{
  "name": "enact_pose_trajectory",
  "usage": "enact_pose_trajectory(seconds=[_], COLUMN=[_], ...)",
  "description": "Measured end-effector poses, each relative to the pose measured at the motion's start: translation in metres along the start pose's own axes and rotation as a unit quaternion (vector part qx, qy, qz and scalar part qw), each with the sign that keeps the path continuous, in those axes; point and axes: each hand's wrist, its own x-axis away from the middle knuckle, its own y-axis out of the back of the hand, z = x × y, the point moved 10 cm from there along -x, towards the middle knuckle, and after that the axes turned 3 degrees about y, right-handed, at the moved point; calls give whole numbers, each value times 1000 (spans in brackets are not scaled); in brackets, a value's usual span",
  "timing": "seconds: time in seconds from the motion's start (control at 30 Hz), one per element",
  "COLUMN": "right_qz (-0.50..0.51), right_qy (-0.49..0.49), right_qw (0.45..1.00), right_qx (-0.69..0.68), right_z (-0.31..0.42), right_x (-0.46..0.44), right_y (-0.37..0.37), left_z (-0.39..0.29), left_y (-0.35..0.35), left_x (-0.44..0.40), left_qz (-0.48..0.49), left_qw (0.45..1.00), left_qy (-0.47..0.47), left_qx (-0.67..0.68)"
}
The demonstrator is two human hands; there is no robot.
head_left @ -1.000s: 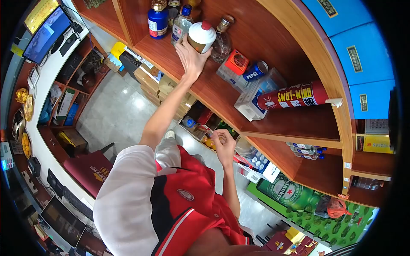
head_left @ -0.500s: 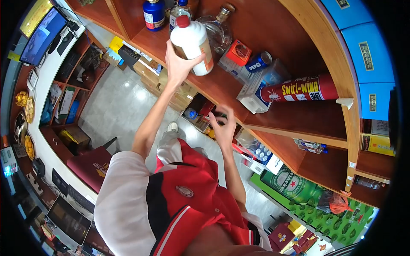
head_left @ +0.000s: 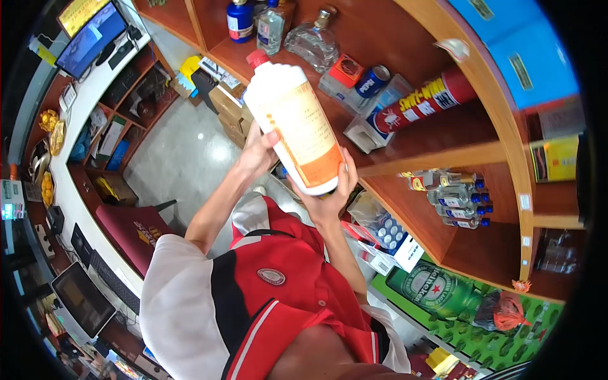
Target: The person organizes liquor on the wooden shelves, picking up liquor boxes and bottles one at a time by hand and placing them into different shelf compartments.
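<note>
A white bottle with a red cap and an orange-and-cream label is held tilted in front of the shelf, cap toward the upper left. My left hand grips its left side, the thumb on the label edge. At the bottle's base, my right hand is wrapped round the lower right corner. Behind it on the wooden shelf stand a clear glass decanter, a clear bottle with a blue cap and a blue bottle.
A red box, a Pepsi can and a red spray can are on the same shelf. Small bottles lie in the lower compartment. A maroon chair and a white counter are at the left.
The white bottle has come off the shelf toward my body, turning its label into view. My right hand has moved up from below and taken hold of its base.
</note>
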Motion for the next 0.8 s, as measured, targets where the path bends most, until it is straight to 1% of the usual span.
enact_pose_trajectory(seconds=[0.03, 0.07, 0.1, 0.13, 0.17, 0.2, 0.23, 0.27, 0.3, 0.33, 0.37, 0.4, 0.43, 0.5, 0.57, 0.6, 0.63, 0.67, 0.7, 0.77, 0.8], right_qz=[-9, -12, -28, -47, -70, -91, -113, -125, -133, -156, -173, -188, -186, -185, -215, -185, -151, -199, -204, -233, -213], right_qy=[7, 8, 24, 32, 40, 36, 32, 37, 17, 7, -1, 3, -25, -67, -132, -98, -64, -69, -57, -60, -59], right_qw=[1000, 1000, 999, 998, 997, 995, 993, 990, 989, 983, 976, 975, 973, 967, 945, 976, 982, 977, 973, 963, 963], right_qx=[-20, 7, -7, -10, -5, -19, -33, -63, -61, -93, -129, -121, -138, -164, -207, -57, 95, 27, 91, 124, 154], right_z=[5, 15, 21, 29, 37, 42, 46, 50, 50, 49, 50, 55, 53, 41, 35, 47, 55, 48, 53, 63, 64], right_x=[2, 0, 4, 5, 6, 8, 10, 7, 7, 7, 8, 8, 8, 12, 2, -13, -25, -28, -35, -59, -75], right_y=[18, 40, 60, 80, 103, 126, 149, 171, 192, 213, 233, 256, 278, 319, 364, 400, 427, 449, 471, 504, 517], left_z=[1, 4, 7, 15, 26, 34, 40, 59, 38, 34, 45, 48, 54, 52, 34, 29, 26, 26, 27, 30, 30], left_y=[-13, -27, -39, -40, -44, -62, -78, -87, -152, -193, -218, -244, -268, -341, -421, -455, -486, -511, -534, -579, -600], left_x=[10, 23, 33, 45, 56, 68, 78, 90, 98, 106, 110, 118, 129, 133, 136, 139, 144, 146, 146, 140, 144], left_qz=[3, 9, 27, 21, 53, 2, 123, -18, 207, 284, 304, 321, 331, 325, 318, 335, 349, 347, 343, 350, 354], left_qw=[1000, 998, 993, 987, 980, 974, 931, 991, 975, 950, 944, 921, 890, 861, 871, 850, 827, 835, 842, 828, 821], left_qy=[-4, -14, -52, -66, -70, 6, -91, 104, -41, -94, -87, -145, -205, -238, -252, -300, -345, -343, -341, -379, -398], left_qx=[-25, -65, -102, -142, -178, -228, -332, 82, -74, -85, -90, -167, -239, -309, -278, -277, -274, -255, -237, -221, -206])
